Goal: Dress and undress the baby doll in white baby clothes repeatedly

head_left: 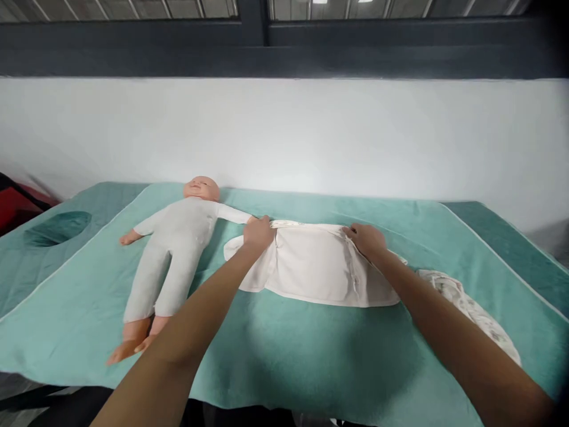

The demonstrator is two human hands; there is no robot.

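A pale cream baby garment [315,267] lies spread on the green bed cover, its far edge folded over and seams showing down both sides. My left hand [259,232] is closed on the far left corner of this garment, close to the hand of a baby doll [180,237]. At the far right corner, my right hand [368,238] pinches the cloth with bent fingers. The doll lies on its back to the left, in a white body suit, arms spread and feet toward me. My left forearm passes close to its feet.
A patterned white cloth item [471,308] lies on the right, partly behind my right forearm. The green bed cover [306,362] has a round hollow [58,228] at far left. A white wall [284,136] stands behind. Something red [20,207] shows at the left edge.
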